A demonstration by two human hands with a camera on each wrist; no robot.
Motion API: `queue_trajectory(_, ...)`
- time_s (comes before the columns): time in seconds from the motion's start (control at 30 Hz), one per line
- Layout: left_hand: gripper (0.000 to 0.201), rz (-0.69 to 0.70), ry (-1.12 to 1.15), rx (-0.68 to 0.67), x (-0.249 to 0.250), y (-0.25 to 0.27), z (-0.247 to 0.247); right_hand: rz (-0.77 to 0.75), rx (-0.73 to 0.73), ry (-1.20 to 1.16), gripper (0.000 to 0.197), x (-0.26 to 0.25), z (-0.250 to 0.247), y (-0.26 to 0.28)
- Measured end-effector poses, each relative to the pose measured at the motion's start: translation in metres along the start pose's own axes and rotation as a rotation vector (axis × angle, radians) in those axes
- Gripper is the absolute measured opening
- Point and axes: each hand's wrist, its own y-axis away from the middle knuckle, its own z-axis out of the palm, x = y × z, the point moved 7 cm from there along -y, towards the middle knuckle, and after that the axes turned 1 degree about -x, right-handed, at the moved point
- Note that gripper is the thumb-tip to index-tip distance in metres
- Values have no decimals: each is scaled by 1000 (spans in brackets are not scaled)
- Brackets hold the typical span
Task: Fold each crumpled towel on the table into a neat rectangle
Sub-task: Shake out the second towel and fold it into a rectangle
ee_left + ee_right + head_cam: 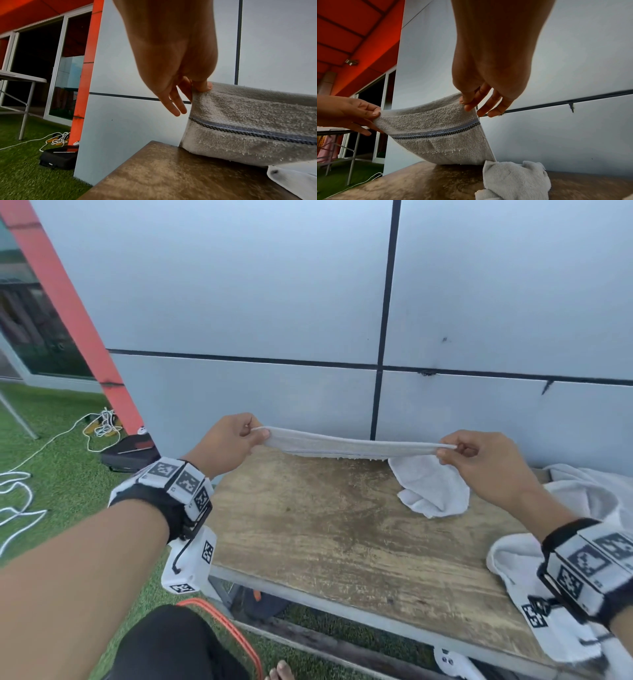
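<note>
A white towel [352,445] with a blue checked stripe [436,133] hangs stretched between both hands above the far edge of the wooden table [308,529]. My left hand [236,440] pinches its left top corner [199,90] between thumb and forefinger. My right hand [479,460] pinches the right top corner [464,100]. The towel's lower edge touches the tabletop [453,162]. A crumpled white towel [428,487] lies on the table under my right hand. More white towels [582,498] are heaped at the table's right end.
A grey panelled wall [274,302] stands right behind the table. On the grass at left lie a black case [130,453] and white cables [102,422]. A folding table [20,81] stands further left. A white controller [455,662] lies below the table's front edge.
</note>
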Motion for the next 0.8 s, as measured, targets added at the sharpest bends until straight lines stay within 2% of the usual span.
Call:
queue_trajectory(0.1,27,62,9,54,7,25,-4,-31,24,-14,4,-8,-10,25)
queue_trajectory(0.2,27,80,-4,97,11,47,-2,-62,46,-98,8,-13,-18,47)
queue_trajectory(0.3,26,79,7,69,6,64,5,-95,-34,-138,14,-15,-15,67)
queue_trajectory(0.5,32,-41,-3,-189,-13,96,32,-71,-207,-149,14,-4,-9,93)
queue_trajectory(0.6,35,-164,43,-352,-22,108,43,38,-402,-233,18,1,-4,108)
queue_trajectory(0.73,23,-311,199,-625,-18,130,60,246,-721,-336,18,7,9,128)
queue_trajectory(0.8,27,-331,250,-652,-14,133,63,312,-816,-353,22,7,14,134)
